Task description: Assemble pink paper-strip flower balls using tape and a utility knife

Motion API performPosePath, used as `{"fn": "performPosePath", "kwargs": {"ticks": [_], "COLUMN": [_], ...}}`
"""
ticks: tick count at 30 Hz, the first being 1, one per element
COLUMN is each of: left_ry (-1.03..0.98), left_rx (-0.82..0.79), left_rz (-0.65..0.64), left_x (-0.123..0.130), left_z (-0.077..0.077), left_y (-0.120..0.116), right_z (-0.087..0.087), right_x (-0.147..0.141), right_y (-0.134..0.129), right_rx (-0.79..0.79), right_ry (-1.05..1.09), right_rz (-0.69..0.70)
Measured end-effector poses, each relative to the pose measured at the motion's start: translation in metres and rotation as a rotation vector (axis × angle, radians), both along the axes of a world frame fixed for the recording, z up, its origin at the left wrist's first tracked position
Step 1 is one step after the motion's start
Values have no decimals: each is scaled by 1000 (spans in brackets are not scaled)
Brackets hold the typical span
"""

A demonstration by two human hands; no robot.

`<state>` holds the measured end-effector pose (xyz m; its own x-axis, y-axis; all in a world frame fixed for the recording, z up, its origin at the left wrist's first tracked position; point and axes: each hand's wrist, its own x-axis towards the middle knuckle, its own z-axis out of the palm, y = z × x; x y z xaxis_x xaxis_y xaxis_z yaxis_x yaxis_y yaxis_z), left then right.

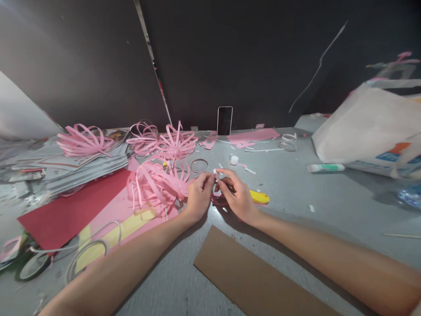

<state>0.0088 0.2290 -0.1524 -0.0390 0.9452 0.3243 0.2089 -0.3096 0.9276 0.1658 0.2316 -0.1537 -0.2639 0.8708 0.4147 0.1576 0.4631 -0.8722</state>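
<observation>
My left hand [199, 197] and my right hand [239, 197] meet above the grey table, fingertips pinched together. Between them shows the end of a small white strip [215, 171], mostly covered by the fingers. A yellow handle [259, 196] pokes out from under my right hand; the rest of that tool is hidden. Close to my left hand lies a heap of looped pink paper strips [154, 186]. Just beyond the hands are a grey ring [199, 165] and a small white cap [234, 160].
A brown cardboard piece [253, 276] lies in front of me. To the left are red paper [79, 206], stacked newspapers [88, 171] and scissors [33, 267]. A phone [225, 120] leans on the dark wall. A glue stick [325, 167] and white bag [365, 127] are right.
</observation>
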Motion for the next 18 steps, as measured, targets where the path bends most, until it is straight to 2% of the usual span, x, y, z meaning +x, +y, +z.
{"fn": "performPosePath", "kwargs": {"ticks": [18], "left_ry": [86], "left_rx": [61], "left_rz": [-15], "left_x": [0], "left_z": [0], "left_y": [-2], "right_z": [2], "right_x": [-1], "right_y": [-1], "right_rx": [-18], "right_ry": [12], "right_rz": [-18]}}
